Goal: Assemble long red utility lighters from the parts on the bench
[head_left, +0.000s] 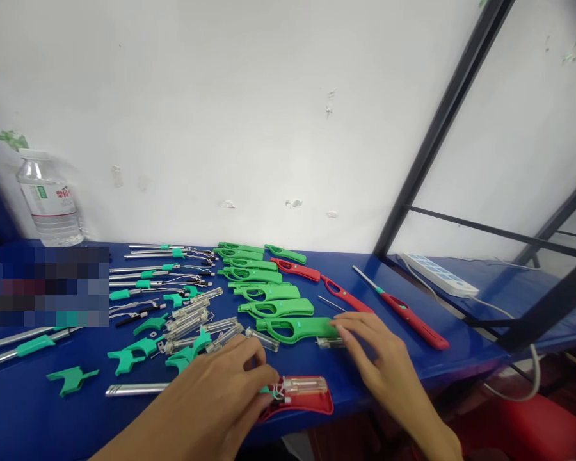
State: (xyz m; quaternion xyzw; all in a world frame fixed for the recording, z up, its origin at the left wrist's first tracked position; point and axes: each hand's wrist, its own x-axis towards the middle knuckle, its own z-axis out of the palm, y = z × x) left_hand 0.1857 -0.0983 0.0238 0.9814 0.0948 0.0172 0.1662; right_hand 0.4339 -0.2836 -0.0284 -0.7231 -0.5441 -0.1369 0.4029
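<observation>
— How does the left hand [225,384] look?
— Curled, thumb and fingertips close together over the left end of a red shell [312,404]. I can't tell what they pinch.
— And the right hand [381,358]?
— Half bent, fingertips at the end of the nearest green shell [312,328]. I can't tell whether they grip it.
— Anything inside the red shell?
— A clear tank [304,385]. The bottle [52,208] holds clear liquid.
— Room?
— The red shell lies just beside the front edge of the tabletop [441,301]; blue surface shows around the red lighter [415,323].
</observation>
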